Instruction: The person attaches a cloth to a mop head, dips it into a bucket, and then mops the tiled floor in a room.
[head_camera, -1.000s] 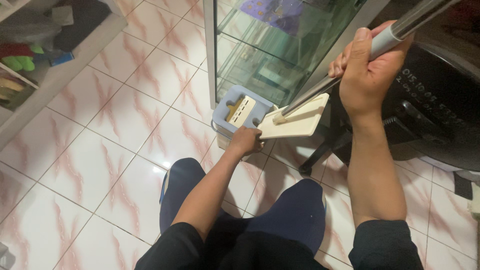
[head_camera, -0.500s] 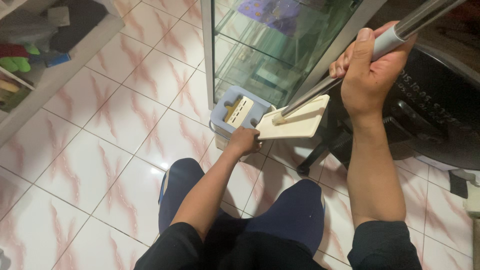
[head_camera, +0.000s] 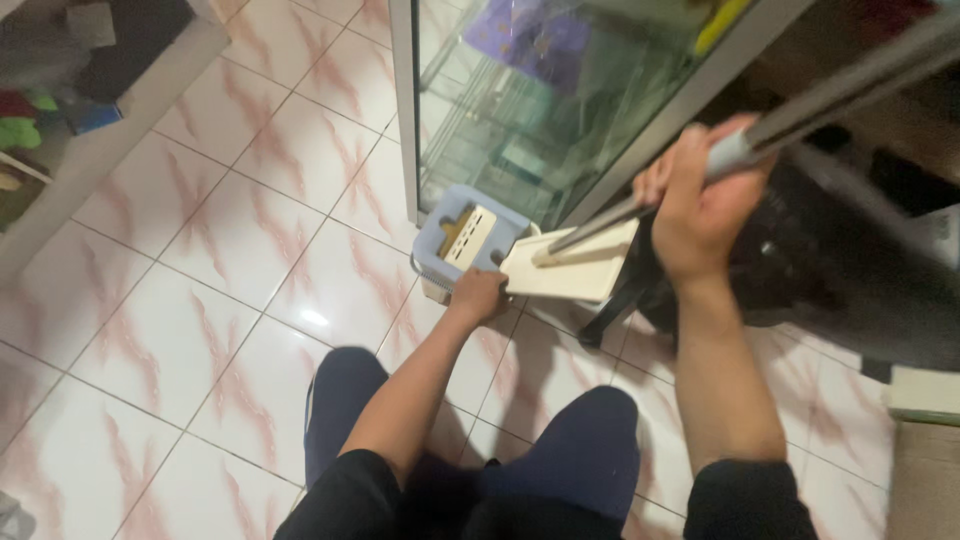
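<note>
My right hand (head_camera: 700, 205) grips the metal pole of a flat mop (head_camera: 830, 85), which runs down to a cream rectangular mop head (head_camera: 580, 275) held above the floor. My left hand (head_camera: 477, 295) grips the near end of that mop head, right beside a small blue-grey mop bucket (head_camera: 440, 235) with a cream slotted insert, standing on the tiled floor. My knees in dark trousers show at the bottom of the view.
A glass display cabinet (head_camera: 540, 90) with a metal frame stands just behind the bucket. A dark office chair (head_camera: 850, 270) with a wheeled base is at the right. White shelving (head_camera: 110, 120) holding assorted items lines the upper left. Pink-veined white floor tiles (head_camera: 200, 300) surround me.
The view has shifted and blurred. My right hand and the pole moved slightly left and down in frame. My left hand stays on the mop head beside the bucket.
</note>
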